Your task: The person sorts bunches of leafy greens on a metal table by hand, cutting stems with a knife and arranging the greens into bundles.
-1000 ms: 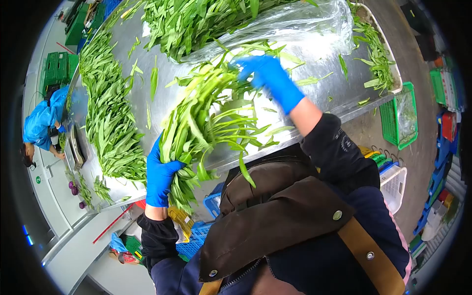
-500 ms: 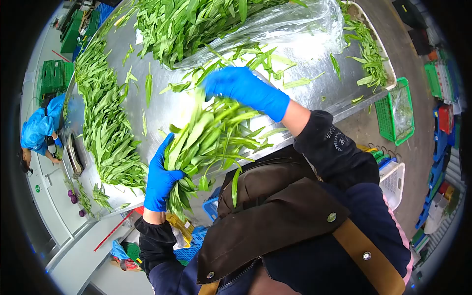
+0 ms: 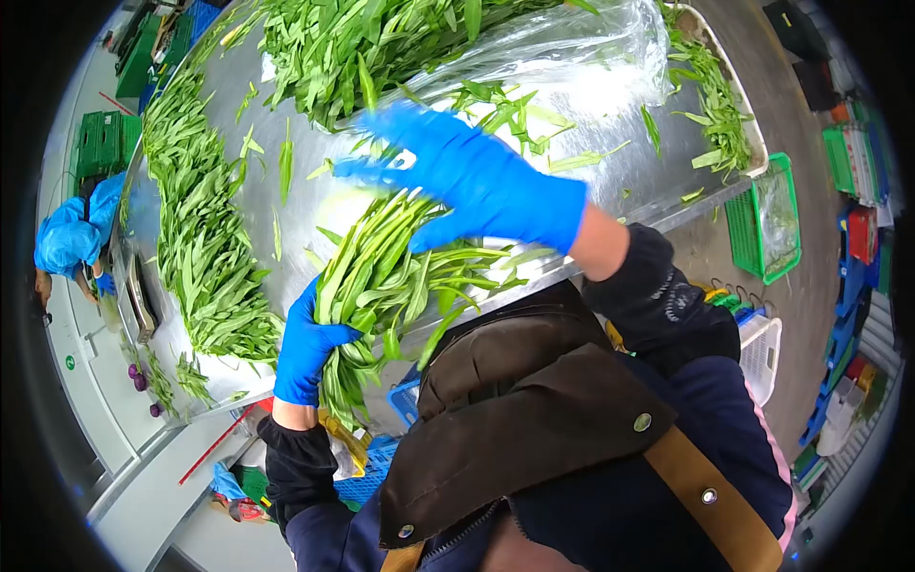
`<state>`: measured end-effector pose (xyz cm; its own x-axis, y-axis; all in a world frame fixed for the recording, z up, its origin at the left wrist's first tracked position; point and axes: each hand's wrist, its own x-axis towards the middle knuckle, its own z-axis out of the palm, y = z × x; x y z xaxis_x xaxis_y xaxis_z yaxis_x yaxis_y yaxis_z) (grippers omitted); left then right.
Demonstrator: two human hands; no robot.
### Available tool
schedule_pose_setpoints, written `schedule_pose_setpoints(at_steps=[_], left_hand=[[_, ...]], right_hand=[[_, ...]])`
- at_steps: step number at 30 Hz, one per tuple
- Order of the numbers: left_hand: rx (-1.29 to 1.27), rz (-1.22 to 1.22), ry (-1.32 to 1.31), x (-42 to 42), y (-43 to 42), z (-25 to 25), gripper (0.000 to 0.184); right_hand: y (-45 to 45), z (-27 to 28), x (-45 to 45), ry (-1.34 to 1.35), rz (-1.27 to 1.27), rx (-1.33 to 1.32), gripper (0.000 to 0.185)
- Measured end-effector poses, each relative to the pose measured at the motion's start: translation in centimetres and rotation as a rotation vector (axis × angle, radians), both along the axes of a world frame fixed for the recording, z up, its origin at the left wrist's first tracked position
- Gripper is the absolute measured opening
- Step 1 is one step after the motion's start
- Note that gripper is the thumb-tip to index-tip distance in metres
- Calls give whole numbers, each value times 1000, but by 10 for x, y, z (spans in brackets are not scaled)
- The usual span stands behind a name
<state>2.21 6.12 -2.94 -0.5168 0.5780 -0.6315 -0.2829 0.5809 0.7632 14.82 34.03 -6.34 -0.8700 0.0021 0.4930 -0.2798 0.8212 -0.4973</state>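
Observation:
A bunch of leafy green stems (image 3: 405, 262), looking like water spinach, is gripped by my left hand (image 3: 310, 348) in a blue glove, over the table's near edge. My right hand (image 3: 467, 181), also blue-gloved, is spread just above the bunch's stem ends, its fingertips blurred by motion. I cannot make out anything held in it. Beyond my hands lies a big heap of the same greens (image 3: 353, 57) beside a clear plastic bag (image 3: 591, 48). Loose leaves are scattered on the metal table (image 3: 310, 205).
A long row of greens (image 3: 205, 238) runs down the table's left side. More greens (image 3: 715, 100) line the right edge. A green crate (image 3: 748, 224) stands on the floor at right. A co-worker in blue (image 3: 76, 234) is at far left near a scale (image 3: 138, 300).
My right hand has opened out from its closed shape at the top of the bunch, its fingers now spread. My left hand keeps its grip, nearly still.

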Motion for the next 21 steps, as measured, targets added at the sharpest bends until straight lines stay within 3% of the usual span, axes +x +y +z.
schedule_pose_setpoints(at_steps=[1, 2, 4, 6, 8, 9, 11, 13, 14, 15, 17, 19, 21], left_hand=[[-5, -30, -33, -2, 2, 1, 79], [-9, -60, -68, -3, 4, 2, 78], [-6, -63, -88, -3, 4, 2, 77], [-25, -36, -124, -3, -3, 1, 75], [-13, -2, -100, -2, -5, -2, 74], [15, 59, -92, 0, -4, -2, 73], [89, 141, -7, 3, -2, -9, 71], [130, 170, 131, 8, 5, -14, 74], [157, 179, 217, 12, 10, -18, 76], [221, 141, 355, 14, 14, -27, 80], [193, 44, 568, 22, 29, -20, 88], [200, 8, 669, 24, 33, -20, 93], [171, -35, 713, 23, 33, -16, 94]], right_hand=[[-8, -20, -9, 154, 126, 37, 48], [-7, -40, -10, 153, 121, 37, 48], [5, -70, -13, -49, 102, -1008, 26], [41, -44, -4, 72, -463, -1304, 22], [58, -32, 13, 43, -488, -1357, 23], [53, -19, 24, -83, -548, -1222, 22], [31, -22, 24, -198, -172, -1105, 20], [-6, -1, 13, -782, -203, -1108, 31], [-24, 1, 8, -754, -296, -1059, 48], [-37, -7, -4, -581, -247, -1192, 58], [-53, -18, -27, -370, -283, -1211, 43], [-51, -21, -28, -593, -165, -1417, 36], [-49, -31, -26, -686, -103, -1405, 36]])
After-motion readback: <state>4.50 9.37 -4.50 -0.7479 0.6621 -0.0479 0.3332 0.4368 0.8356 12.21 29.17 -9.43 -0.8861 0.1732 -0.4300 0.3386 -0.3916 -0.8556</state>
